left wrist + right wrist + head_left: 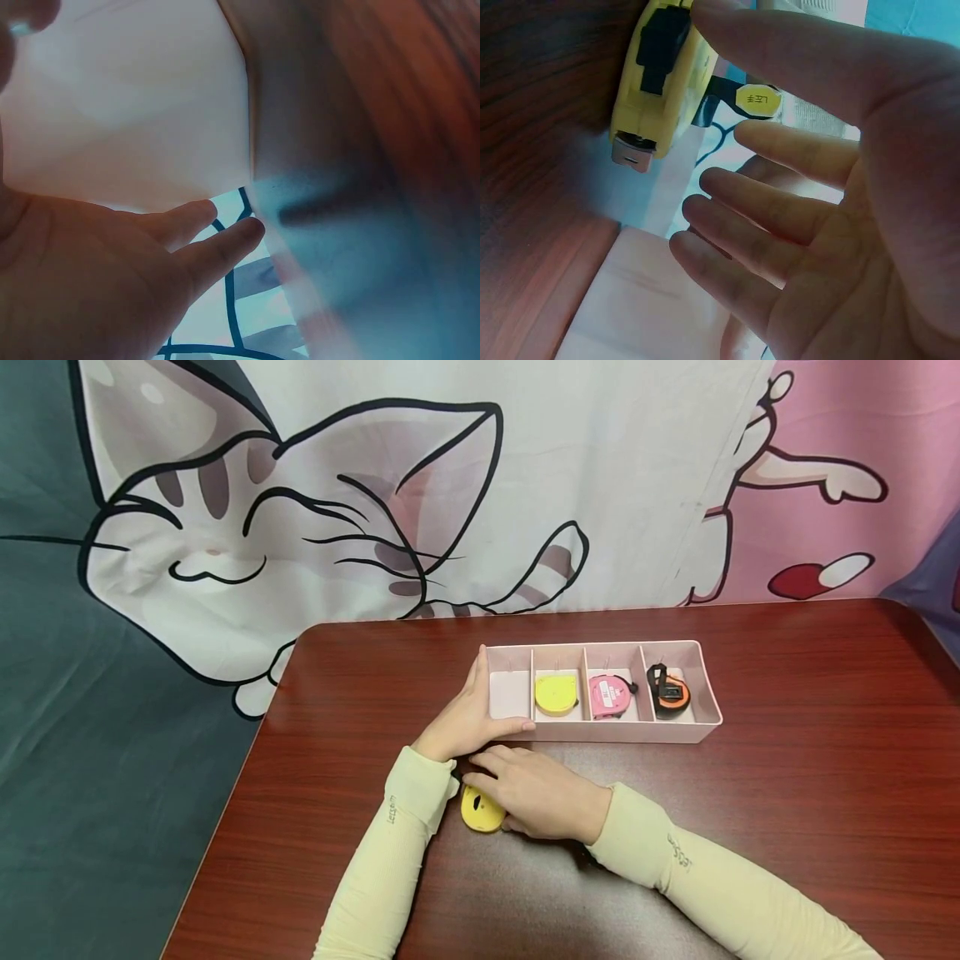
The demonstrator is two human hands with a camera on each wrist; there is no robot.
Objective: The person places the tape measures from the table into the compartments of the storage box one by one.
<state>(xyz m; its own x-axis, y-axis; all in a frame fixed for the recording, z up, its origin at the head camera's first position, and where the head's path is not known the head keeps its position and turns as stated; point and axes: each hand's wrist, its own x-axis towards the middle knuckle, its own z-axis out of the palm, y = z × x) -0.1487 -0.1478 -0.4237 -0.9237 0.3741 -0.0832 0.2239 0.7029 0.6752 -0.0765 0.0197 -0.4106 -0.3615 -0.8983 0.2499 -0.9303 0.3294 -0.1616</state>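
Note:
A long pale pink box (pixel 607 732) with dividers lies on the table. My left hand (pixel 476 714) rests against its left end, fingers straight along the side and thumb along the front wall. My right hand (pixel 543 792) is in front of the box, fingers extended and spread around a yellow tape measure (pixel 482 810). In the right wrist view this tape measure (pixel 649 90) shows a black lock button, a metal hook and a black strap. The right thumb (pixel 780 45) overlaps its edge; whether it touches cannot be told.
The box holds another yellow tape measure (pixel 556 694), a pink tape measure (pixel 610 696) and a black-and-orange tape measure (pixel 668 691), each in its own compartment; the leftmost compartment (pixel 510 685) shows a bare floor. Behind the brown table (pixel 825 777) hangs a cat-print cloth (pixel 600 460).

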